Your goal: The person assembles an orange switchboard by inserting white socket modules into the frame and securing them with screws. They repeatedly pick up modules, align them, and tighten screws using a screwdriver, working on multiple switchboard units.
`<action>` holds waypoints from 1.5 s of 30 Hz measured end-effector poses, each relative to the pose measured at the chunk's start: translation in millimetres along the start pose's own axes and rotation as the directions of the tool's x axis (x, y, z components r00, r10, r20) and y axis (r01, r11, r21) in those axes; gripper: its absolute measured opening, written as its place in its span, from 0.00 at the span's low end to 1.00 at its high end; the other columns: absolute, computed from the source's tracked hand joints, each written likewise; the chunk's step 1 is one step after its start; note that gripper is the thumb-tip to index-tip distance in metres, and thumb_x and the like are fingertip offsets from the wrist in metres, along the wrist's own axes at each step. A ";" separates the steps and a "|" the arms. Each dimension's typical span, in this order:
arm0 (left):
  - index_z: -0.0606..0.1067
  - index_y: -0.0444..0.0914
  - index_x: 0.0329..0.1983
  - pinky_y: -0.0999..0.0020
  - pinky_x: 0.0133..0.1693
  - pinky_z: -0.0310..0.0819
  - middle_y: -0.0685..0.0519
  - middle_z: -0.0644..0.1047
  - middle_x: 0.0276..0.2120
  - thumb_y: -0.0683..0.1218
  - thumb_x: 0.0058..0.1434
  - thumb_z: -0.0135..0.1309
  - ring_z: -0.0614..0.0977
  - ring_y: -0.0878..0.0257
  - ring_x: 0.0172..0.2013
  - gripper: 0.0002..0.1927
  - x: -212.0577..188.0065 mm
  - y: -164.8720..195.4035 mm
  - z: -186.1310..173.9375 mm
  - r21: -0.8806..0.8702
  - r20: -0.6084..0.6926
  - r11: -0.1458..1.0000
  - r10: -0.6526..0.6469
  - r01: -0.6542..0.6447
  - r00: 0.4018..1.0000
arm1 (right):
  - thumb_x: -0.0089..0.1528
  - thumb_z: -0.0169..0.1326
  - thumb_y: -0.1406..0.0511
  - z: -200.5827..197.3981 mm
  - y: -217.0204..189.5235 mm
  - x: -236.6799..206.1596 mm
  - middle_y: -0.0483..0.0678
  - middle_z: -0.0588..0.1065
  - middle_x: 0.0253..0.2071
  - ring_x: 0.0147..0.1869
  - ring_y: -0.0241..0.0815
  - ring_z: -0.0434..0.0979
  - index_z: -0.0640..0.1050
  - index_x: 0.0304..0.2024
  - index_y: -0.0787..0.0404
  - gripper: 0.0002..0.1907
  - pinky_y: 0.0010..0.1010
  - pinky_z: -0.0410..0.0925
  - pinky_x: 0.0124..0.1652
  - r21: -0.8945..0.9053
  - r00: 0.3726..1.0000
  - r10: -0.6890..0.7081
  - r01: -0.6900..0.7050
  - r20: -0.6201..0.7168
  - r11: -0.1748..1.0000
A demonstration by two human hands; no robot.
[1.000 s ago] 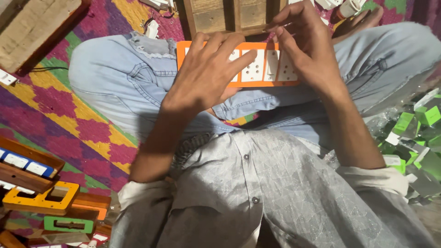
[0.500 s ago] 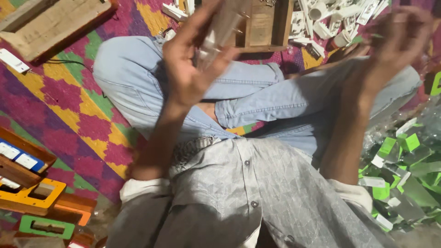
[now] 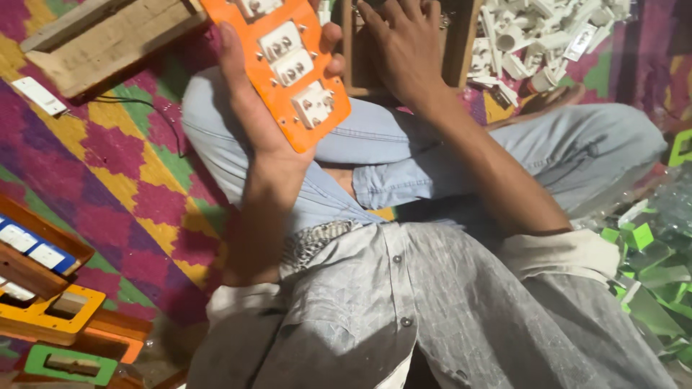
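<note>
My left hand (image 3: 252, 108) grips an orange switch plate (image 3: 285, 68) fitted with several white switch modules, held tilted above my crossed legs in pale jeans (image 3: 404, 155). My right hand (image 3: 404, 43) reaches forward, palm down, into an open wooden tray (image 3: 461, 43) just beyond my knees. What the fingers touch inside the tray is hidden at the frame's top edge.
A heap of white plastic parts (image 3: 540, 36) lies at the top right. Green plastic pieces in clear wrapping (image 3: 649, 259) pile up at the right. Coloured plates (image 3: 58, 317) are stacked at the lower left. A wooden block (image 3: 101, 36) rests on the patterned mat (image 3: 137, 166).
The orange plate lay flat on my lap under both hands. My left hand has lifted it and tilted it up, and my right hand has let go and moved to the wooden tray.
</note>
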State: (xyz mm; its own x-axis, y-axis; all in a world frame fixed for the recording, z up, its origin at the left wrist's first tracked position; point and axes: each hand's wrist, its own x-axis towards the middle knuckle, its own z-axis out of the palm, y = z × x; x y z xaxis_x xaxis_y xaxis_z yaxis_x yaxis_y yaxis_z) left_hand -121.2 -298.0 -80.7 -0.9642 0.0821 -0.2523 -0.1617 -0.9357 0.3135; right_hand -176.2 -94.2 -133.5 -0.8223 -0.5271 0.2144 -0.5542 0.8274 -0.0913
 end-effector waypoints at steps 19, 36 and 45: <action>0.66 0.36 0.66 0.62 0.43 0.67 0.46 0.72 0.58 0.69 0.76 0.48 0.76 0.55 0.48 0.34 18.6 26.1 -25.6 -0.046 0.056 0.991 -0.121 0.124 0.991 | 0.64 0.61 0.61 37.8 -18.0 23.7 0.48 0.70 0.57 0.63 0.50 0.67 0.75 0.58 0.54 0.21 0.48 0.57 0.58 0.030 0.974 0.214 -0.216 0.071 0.976; 0.67 0.36 0.65 0.64 0.42 0.66 0.47 0.73 0.58 0.68 0.76 0.48 0.76 0.57 0.47 0.33 8.5 19.5 -20.4 -0.002 0.115 0.993 -0.118 0.119 0.986 | 0.66 0.58 0.61 26.2 -29.5 4.7 0.46 0.66 0.69 0.77 0.50 0.55 0.70 0.69 0.56 0.29 0.52 0.44 0.68 -0.076 0.951 0.293 -0.286 0.098 0.955; 0.66 0.36 0.65 0.64 0.42 0.66 0.47 0.72 0.58 0.68 0.76 0.48 0.76 0.57 0.47 0.33 12.3 20.9 -23.9 -0.018 0.110 0.990 -0.136 0.139 0.984 | 0.64 0.56 0.67 32.3 -22.3 5.6 0.41 0.72 0.59 0.72 0.52 0.59 0.80 0.56 0.53 0.18 0.52 0.47 0.65 -0.011 0.966 0.257 -0.257 0.024 0.966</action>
State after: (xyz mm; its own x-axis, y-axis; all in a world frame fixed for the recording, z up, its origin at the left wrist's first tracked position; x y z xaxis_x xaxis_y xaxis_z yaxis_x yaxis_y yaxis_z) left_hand -131.4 -324.8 -99.2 -0.9504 0.2462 -0.1900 -0.2904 -0.9213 0.2587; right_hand -172.7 -121.9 -161.7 -0.9399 -0.3013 0.1606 -0.3230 0.9370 -0.1327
